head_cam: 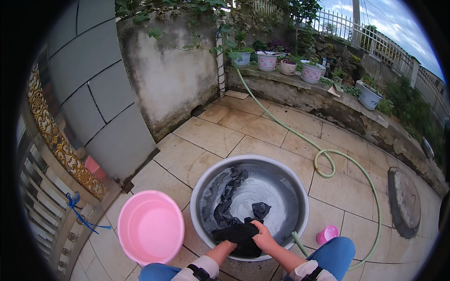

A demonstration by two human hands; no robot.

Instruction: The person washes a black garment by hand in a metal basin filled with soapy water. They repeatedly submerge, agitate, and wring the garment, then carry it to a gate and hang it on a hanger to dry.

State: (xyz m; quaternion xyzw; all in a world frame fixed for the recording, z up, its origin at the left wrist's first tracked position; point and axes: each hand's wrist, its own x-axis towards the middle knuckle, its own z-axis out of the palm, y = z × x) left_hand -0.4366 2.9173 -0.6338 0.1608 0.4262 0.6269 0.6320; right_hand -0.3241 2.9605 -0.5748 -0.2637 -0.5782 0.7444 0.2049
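Note:
A wide grey metal basin (302, 210) holds water, with dark wet cloth (225, 210) lying along its left side. Over the near part of the basin, both hands are on a bunched black cloth (242, 239). My right hand (263, 237) grips its right side, fingers closed on the fabric. My left hand (226, 247) is at the cloth's lower left, its fingers largely hidden by the fabric. Another dark piece of cloth (261, 210) shows in the water just beyond my right hand.
A pink plastic basin (151, 224) stands left of the metal one. A green hose (374, 196) loops across the tiles at the right, one end at the metal basin's rim. A small pink cup (327, 234) is by the right knee. Potted plants (267, 61) line a low wall behind.

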